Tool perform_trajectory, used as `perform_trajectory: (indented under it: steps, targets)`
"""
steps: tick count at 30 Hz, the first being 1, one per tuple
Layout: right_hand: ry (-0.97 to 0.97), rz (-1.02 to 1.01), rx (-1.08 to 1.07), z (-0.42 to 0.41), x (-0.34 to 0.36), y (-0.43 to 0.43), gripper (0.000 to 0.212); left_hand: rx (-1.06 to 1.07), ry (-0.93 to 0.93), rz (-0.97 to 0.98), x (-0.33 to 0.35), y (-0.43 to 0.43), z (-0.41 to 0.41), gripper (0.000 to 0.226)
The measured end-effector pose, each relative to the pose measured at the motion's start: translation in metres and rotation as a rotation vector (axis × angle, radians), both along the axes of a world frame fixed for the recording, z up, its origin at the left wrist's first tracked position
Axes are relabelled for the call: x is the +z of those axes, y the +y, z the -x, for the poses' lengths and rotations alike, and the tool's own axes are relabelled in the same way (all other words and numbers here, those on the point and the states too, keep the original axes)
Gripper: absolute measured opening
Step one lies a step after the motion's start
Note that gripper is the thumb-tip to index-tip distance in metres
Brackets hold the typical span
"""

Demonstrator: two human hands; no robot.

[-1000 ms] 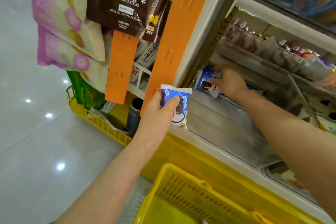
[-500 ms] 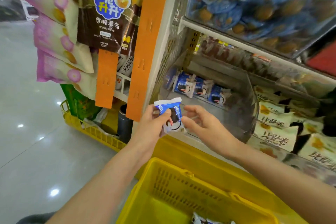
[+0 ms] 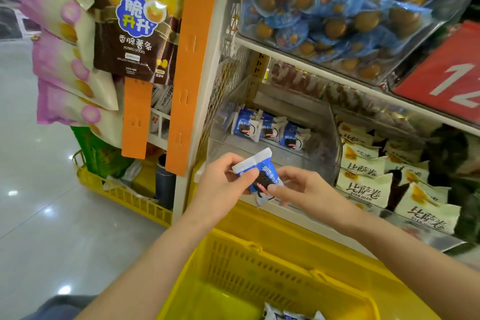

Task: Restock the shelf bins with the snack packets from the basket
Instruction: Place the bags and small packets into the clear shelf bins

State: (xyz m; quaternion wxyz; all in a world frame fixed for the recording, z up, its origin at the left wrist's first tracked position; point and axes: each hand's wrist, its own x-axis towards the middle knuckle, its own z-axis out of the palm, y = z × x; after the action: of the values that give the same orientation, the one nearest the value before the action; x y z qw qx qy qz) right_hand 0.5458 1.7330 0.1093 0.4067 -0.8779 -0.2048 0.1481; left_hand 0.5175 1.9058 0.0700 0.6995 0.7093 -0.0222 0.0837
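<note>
Right now both hands are sharing one small blue-and-white foil snack packet (image 3: 260, 181) just in front of the near lip of the clear plastic shelf bin (image 3: 334, 141), above the far wall of the yellow plastic basket (image 3: 259, 267). The left hand (image 3: 220, 187) is closing its grip on the packet's upper part, thumb lying over the front just below the white crimped end. The right hand (image 3: 309, 191) is pinching the lower part between thumb and fingertips. Neither grip is holding anything else. The packet is standing nearly upright, its long axis running from the crimped end, up and far, to the other end, down and near, with the top tipping a little left. The bin is lying directly beyond the hands and slightly right. Three matching packets (image 3: 270, 128) are sitting in a row towards its far left, leaving bare floor between them and the lip. The coming move is therefore looking like a short push away from the body, over the lip and into that gap. The right hand is sitting nearer the bin's open middle, while the left is working close to the hanging orange plastic strip (image 3: 192, 73) on the left, so the right seems better placed to carry it in. A few spare packets (image 3: 285, 315) are waiting low in the basket, so restocking is looking unfinished.
</note>
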Motion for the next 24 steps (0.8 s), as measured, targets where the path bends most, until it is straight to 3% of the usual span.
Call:
perform_trajectory:
  steps: [4, 7, 12, 15, 20, 24]
  targets:
    - [-0.118, 0.021, -0.064, -0.009, 0.001, 0.001, 0.031, 0.077, -0.172, -0.352, 0.001, -0.004, -0.014, 0.005]
    - [-0.223, 0.012, -0.196, -0.036, 0.007, -0.001, 0.022, 0.202, -0.265, -0.667, 0.002, 0.010, -0.038, 0.030]
    - [-0.330, 0.085, -0.400, -0.106, 0.015, -0.001, 0.033, 0.209, -0.293, -0.934, -0.009, 0.027, -0.060, 0.032]
    - [-0.324, 0.141, -0.475, -0.146, 0.008, 0.002, 0.043, 0.149, -0.379, -0.990, -0.013, 0.025, -0.063, 0.035]
    - [-0.323, 0.554, -0.384, -0.192, -0.018, 0.011, 0.045, 0.121, -0.447, -0.979, -0.018, 0.030, -0.070, 0.039]
    - [-0.299, 0.604, -0.313, -0.211, -0.031, 0.020, 0.049, 0.129, -0.465, -0.951, -0.019, 0.030, -0.072, 0.033]
